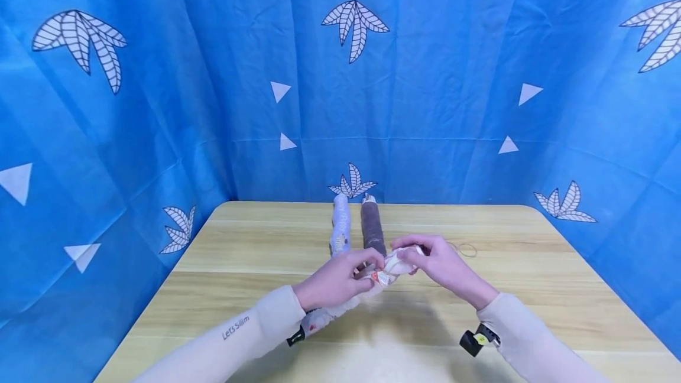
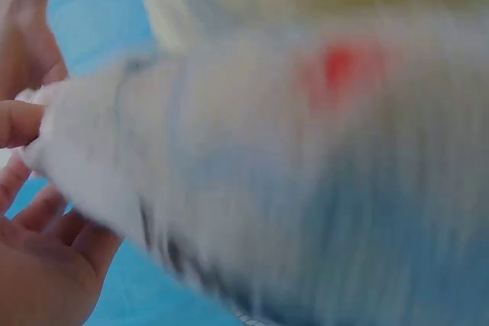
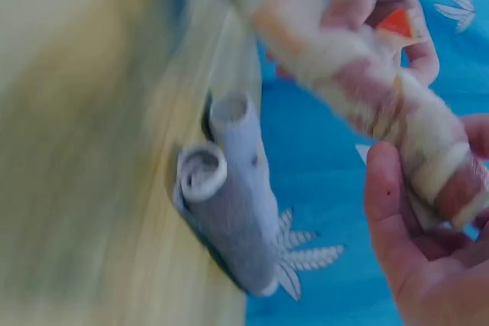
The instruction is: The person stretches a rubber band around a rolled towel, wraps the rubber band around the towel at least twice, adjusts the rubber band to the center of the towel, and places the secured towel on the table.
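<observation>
A whitish rolled-up towel (image 1: pixel 396 262) with coloured patches slants between both hands above the table. My left hand (image 1: pixel 337 279) pinches it near its middle, beside a small red-and-white tag (image 3: pixel 397 27). At the far end, my right hand (image 1: pixel 438 262) holds the roll between thumb and fingers. Thin brownish strands cross the roll between the two hands in the right wrist view, where the cloth looks squeezed in. The roll's other end runs back under my left forearm. Motion blurs the towel (image 2: pixel 229 150) in the left wrist view.
Past the hands, a lavender rolled towel (image 1: pixel 341 223) and a dark grey-purple one (image 1: pixel 372 226) lie side by side on the wooden table (image 1: pixel 255 241). A thin tan loop (image 1: pixel 468 250) lies right of my right hand. Blue patterned curtain (image 1: pixel 425 75) surrounds the table's back and sides.
</observation>
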Demonstrator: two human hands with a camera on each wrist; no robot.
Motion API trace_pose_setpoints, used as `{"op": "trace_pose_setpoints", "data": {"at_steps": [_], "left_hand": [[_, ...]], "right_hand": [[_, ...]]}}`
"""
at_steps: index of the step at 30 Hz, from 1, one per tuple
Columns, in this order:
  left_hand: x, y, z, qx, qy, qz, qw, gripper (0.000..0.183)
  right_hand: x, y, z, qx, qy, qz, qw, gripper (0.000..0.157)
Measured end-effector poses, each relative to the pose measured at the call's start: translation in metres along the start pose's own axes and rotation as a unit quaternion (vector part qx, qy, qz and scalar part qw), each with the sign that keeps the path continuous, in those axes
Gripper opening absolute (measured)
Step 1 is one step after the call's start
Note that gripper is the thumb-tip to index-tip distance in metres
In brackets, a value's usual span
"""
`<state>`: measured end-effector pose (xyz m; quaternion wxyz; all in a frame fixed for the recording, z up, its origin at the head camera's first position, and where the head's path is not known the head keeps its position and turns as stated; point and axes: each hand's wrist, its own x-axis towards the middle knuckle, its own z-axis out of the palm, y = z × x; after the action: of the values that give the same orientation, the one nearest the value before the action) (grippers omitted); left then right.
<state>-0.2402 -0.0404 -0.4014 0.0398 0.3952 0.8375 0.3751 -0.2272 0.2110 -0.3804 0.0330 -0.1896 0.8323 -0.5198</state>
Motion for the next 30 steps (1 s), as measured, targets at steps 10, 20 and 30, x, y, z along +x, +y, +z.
{"op": "trace_pose_setpoints", "data": {"at_steps": [10,20,30], "left_hand": [[0.009,-0.008,-0.008,-0.177,-0.029,-0.047,0.9826,0.027],[-0.003,-0.001,0.001,-0.047,0.04,0.01,0.9981,0.037],[-0.004,0.005,0.009,0.153,0.094,0.084,0.9801,0.043]], "right_hand": [[-0.008,0.0,-0.006,-0.059,-0.062,-0.122,0.989,0.028],[-0.008,-0.004,-0.004,-0.047,0.003,-0.065,0.997,0.025],[-0.004,-0.002,0.004,-0.031,0.048,-0.012,0.998,0.027]]}}
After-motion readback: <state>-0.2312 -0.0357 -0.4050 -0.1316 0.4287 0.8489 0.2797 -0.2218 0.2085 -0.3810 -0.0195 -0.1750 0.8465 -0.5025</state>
